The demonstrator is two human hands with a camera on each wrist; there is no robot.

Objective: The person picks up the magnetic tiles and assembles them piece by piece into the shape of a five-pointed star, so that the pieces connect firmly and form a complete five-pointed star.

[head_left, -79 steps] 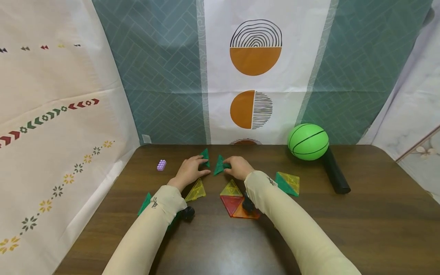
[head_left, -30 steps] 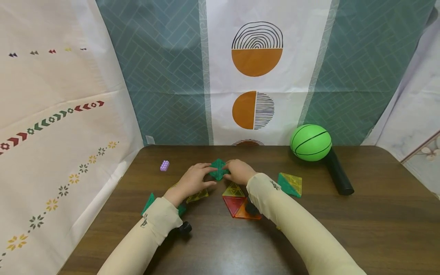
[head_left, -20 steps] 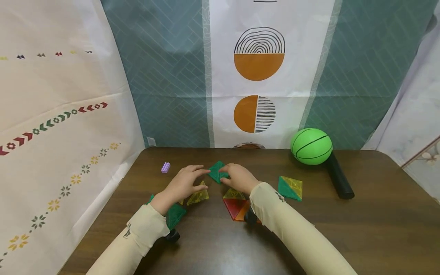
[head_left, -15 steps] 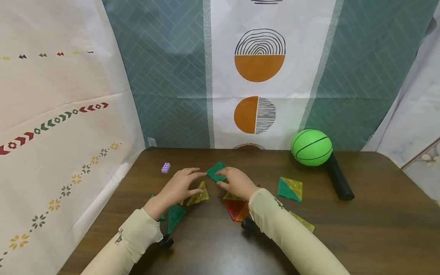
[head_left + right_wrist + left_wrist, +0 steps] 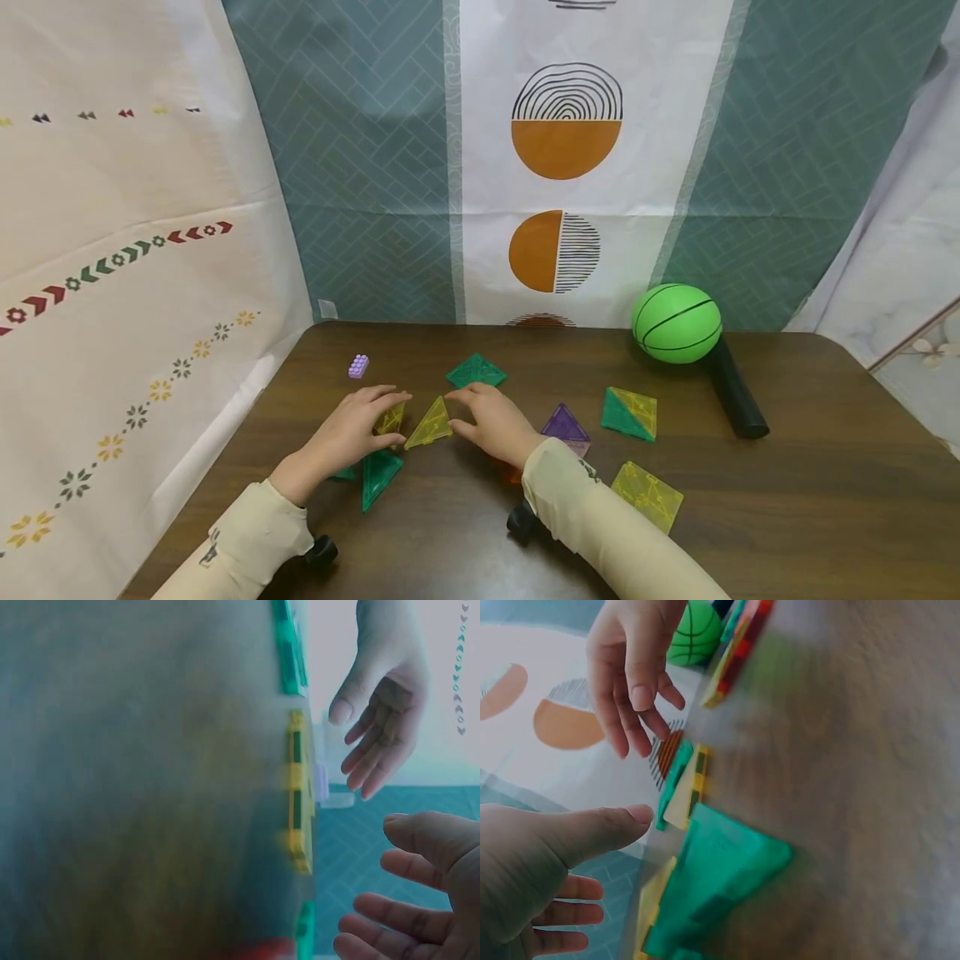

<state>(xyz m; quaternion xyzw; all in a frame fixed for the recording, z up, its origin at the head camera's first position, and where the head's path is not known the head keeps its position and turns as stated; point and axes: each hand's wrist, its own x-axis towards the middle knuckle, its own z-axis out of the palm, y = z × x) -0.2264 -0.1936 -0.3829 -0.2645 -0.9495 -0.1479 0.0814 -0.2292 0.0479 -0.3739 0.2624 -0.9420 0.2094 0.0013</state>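
Note:
Both hands hover over translucent magnetic tiles, holding nothing. My left hand (image 5: 348, 427) is above a yellow tile (image 5: 392, 417), partly hidden, and near a green triangular tile (image 5: 381, 477). Between the hands lies a yellow triangular tile (image 5: 430, 425); the fingertips of my right hand (image 5: 495, 423) are close to its right side. Two green triangular tiles (image 5: 476, 369) lie edge to edge behind the right hand. Under that hand, red and orange tiles (image 5: 507, 472) are mostly covered. In the left wrist view the left thumb stands apart from its fingers; the right wrist view shows the right hand (image 5: 424, 892) likewise.
Right of the right hand lie a purple tile (image 5: 566, 423), a yellow square (image 5: 648, 495) and a green-and-yellow square (image 5: 630, 414). A green ball (image 5: 677, 323) and a black cylinder (image 5: 737, 387) stand back right. A small purple brick (image 5: 358, 366) lies back left on the brown table (image 5: 787, 500).
The two green triangles, earlier apart at the hands, were brought together and let go. Both hands then drew back towards the near side, to the yellow triangle, the left hand also moving left.

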